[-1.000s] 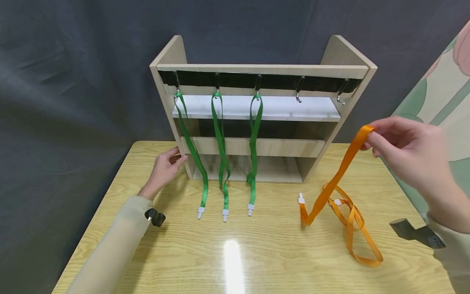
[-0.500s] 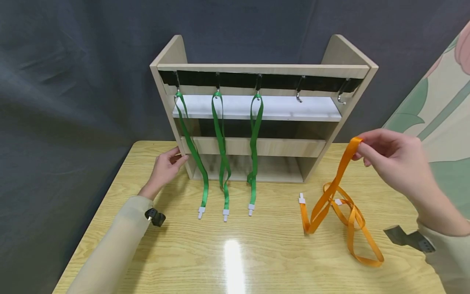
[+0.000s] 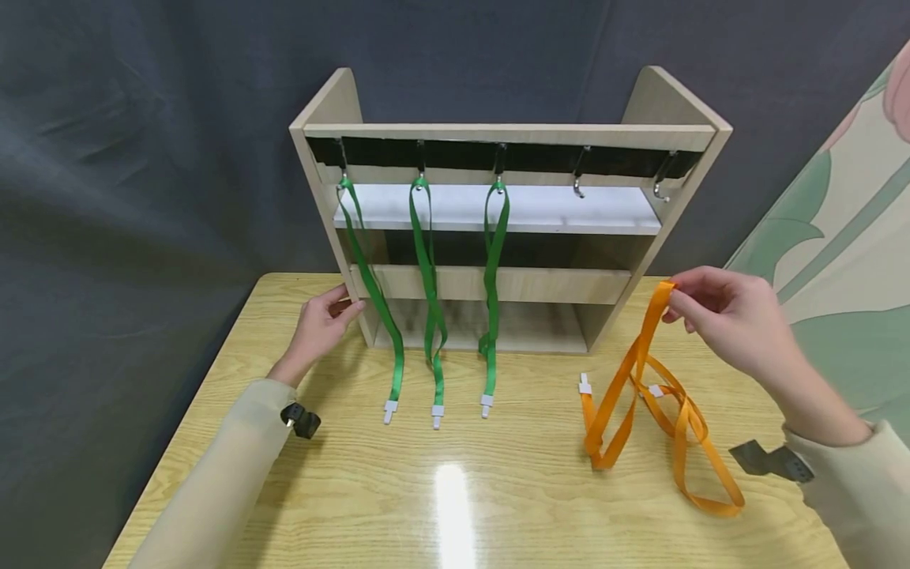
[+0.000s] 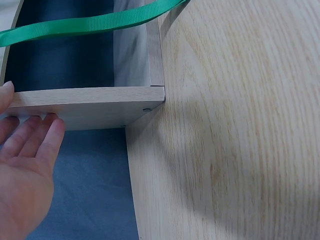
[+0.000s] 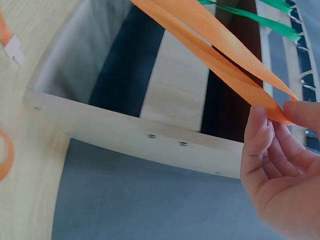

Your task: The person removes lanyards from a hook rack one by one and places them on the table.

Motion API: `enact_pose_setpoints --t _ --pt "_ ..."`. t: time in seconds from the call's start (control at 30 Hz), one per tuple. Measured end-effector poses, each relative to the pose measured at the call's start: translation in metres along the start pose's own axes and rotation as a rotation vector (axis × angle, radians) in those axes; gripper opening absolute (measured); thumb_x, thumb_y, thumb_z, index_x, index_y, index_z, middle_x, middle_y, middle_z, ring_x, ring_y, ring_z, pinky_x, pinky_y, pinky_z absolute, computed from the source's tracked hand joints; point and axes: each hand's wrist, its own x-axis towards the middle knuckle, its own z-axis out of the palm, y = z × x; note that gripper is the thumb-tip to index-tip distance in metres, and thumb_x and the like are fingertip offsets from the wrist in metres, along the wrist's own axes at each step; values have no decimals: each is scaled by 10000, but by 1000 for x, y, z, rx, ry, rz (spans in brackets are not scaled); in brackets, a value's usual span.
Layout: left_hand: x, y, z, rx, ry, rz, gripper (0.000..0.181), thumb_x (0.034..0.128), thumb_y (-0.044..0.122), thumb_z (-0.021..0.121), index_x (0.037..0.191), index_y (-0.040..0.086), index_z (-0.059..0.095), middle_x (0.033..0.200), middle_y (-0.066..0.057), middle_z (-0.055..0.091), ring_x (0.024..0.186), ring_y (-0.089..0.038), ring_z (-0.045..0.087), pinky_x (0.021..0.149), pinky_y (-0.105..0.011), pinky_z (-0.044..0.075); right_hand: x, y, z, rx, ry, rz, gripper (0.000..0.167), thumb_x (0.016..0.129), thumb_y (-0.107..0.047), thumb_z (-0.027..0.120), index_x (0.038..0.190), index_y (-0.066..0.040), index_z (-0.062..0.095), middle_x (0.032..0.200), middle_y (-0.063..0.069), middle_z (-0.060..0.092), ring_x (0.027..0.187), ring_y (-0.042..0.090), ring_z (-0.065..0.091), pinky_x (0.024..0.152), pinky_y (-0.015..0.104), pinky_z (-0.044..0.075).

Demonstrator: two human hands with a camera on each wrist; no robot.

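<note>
My right hand (image 3: 739,325) pinches the looped end of an orange lanyard (image 3: 643,336) between thumb and fingers, just right of the wooden shelf (image 3: 490,286). Its band slopes down to the table, and a white clip (image 3: 584,385) lies at its lower end. In the right wrist view the doubled orange strap (image 5: 220,55) runs up from the fingertips. My left hand (image 3: 318,330) holds the shelf's left side panel low down; in the left wrist view the thumb (image 4: 6,95) is on one face and the fingers (image 4: 37,135) on the other.
Green lanyards (image 3: 377,296) hang from three left hooks of the rack. Two hooks at right, one here (image 3: 579,183) and one here as an end hook (image 3: 661,188), carry nothing. Another orange lanyard (image 3: 711,462) lies loosely coiled on the wooden table (image 3: 341,490).
My right hand has moved left and down towards the shelf, and the orange band now sags in a fold on the table. My left hand has stayed in place.
</note>
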Motion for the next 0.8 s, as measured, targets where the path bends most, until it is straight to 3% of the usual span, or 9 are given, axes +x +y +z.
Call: enact_pose_setpoints --t 0.1,0.33,0.47,0.6,0.8 --pt "-1 5 -1 -11 -7 5 381 953 108 605 1316 0 561 1273 -195 565 1092 -337 587 858 -399 507 1 6 4 -12 -7 3 139 920 -140 650 1010 -40 685 771 62 692 594 117 589 469 195 447" --pt "-9 42 -6 -12 -17 0 361 945 15 585 1290 -83 543 1257 -270 546 1092 -408 569 863 -434 497 4 18 17 -38 -12 -19 154 917 -170 658 986 -34 684 783 80 692 629 84 621 503 180 467" --pt "-11 47 -6 1 -16 -8 352 948 14 580 1287 -76 549 1255 -262 550 1093 -398 570 868 -429 499 6 25 25 -44 -32 -36 156 923 -161 651 982 -20 680 789 85 687 643 75 628 513 179 474" --pt "-10 44 -5 1 -16 -1 349 949 9 575 1284 -84 547 1252 -271 549 1090 -408 569 864 -443 498 7 32 32 -34 -54 -64 144 930 -133 638 978 -2 673 787 95 685 642 76 625 511 180 470" --pt "-2 11 -2 -8 -12 9 364 955 70 592 1302 -33 558 1261 -227 562 1091 -372 580 859 -440 503 9 37 37 -22 -56 -88 123 926 -107 634 962 3 675 762 87 684 628 77 619 513 172 465"
